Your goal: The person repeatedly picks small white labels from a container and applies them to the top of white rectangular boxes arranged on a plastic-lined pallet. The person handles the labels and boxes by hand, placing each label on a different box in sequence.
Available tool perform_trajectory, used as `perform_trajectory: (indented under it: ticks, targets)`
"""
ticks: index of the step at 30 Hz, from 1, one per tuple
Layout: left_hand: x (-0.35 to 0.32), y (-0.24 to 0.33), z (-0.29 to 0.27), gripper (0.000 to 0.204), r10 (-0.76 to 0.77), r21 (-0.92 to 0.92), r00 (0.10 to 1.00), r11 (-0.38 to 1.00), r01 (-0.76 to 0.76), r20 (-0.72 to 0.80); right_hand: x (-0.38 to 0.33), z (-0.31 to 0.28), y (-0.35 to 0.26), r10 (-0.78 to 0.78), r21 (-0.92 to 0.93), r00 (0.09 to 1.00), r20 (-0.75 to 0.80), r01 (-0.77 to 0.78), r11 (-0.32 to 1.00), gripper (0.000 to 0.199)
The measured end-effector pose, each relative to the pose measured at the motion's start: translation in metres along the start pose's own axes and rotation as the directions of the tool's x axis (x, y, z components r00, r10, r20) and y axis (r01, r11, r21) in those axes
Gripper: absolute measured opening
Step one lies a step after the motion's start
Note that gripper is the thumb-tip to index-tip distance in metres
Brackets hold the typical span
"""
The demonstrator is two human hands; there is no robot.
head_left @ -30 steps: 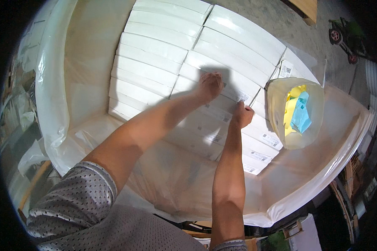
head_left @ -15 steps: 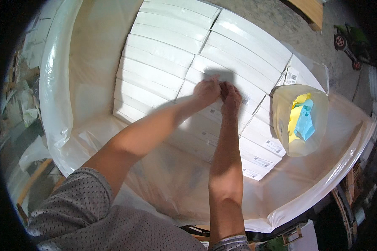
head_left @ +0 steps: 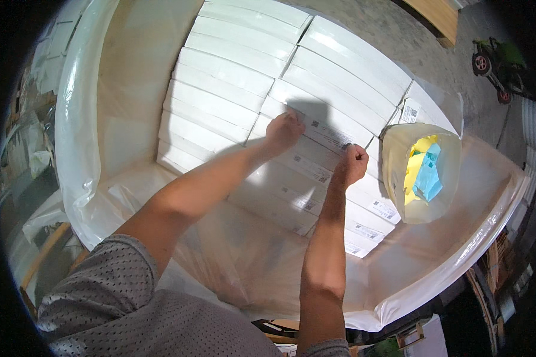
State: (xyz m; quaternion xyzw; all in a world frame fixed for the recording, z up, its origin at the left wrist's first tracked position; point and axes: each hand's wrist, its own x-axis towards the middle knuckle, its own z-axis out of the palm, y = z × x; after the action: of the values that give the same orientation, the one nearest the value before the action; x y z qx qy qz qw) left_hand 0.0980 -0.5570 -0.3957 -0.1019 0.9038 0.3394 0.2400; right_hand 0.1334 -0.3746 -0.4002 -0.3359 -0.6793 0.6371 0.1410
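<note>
Rows of long white boxes (head_left: 220, 98) lie packed side by side inside a large bin lined with clear plastic. Over the middle of them is my left hand (head_left: 284, 131), its fingers curled in at the tips. To its right, my right hand (head_left: 355, 164) has thumb and forefinger pinched together, close to a box's end; a small dark spot shows at the fingertips. What either hand holds, if anything, is too small to tell. Between the hands a white printed label (head_left: 327, 128) with square codes runs along a box. Similar labels mark the nearer boxes.
A translucent plastic tub (head_left: 393, 172) with yellow and blue pieces (head_left: 427, 175) stands on the boxes at right. Plastic sheeting (head_left: 77, 137) drapes over the bin's rim. Beyond are a wooden board (head_left: 432, 18) and a wheeled green machine (head_left: 491, 62) on the concrete floor.
My hands were together over the boxes and have moved apart. The right went right and nearer to me, the left slightly left. The printed label between them is now uncovered.
</note>
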Motion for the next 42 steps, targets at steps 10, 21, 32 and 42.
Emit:
perform_trajectory:
  ticks: [10, 21, 32, 42]
  targets:
    - [-0.003, 0.007, 0.018, 0.028, 0.081, -0.080, 0.996, 0.993, -0.084, -0.035, 0.027, -0.002, -0.012, 0.064, -0.656, 0.992, 0.108, 0.022, 0.755, 0.022]
    - [-0.001, -0.006, 0.035, 0.021, 0.211, -0.128, 0.938, 0.959, -0.253, -0.276, 0.028, -0.010, -0.011, -0.122, -0.750, 0.955, 0.271, 0.289, 0.596, 0.017]
    - [-0.015, 0.016, 0.034, 0.038, 0.657, 0.392, 0.746, 0.719, -0.574, -0.112, 0.057, -0.020, 0.005, 0.052, -0.656, 0.996, -0.070, -0.086, 0.749, 0.025]
    - [-0.021, 0.051, 0.070, 0.052, 0.742, 0.325, 0.658, 0.594, -0.736, 0.132, -0.030, -0.065, -0.003, 0.306, -0.224, 0.949, 0.075, -0.283, 0.932, 0.017]
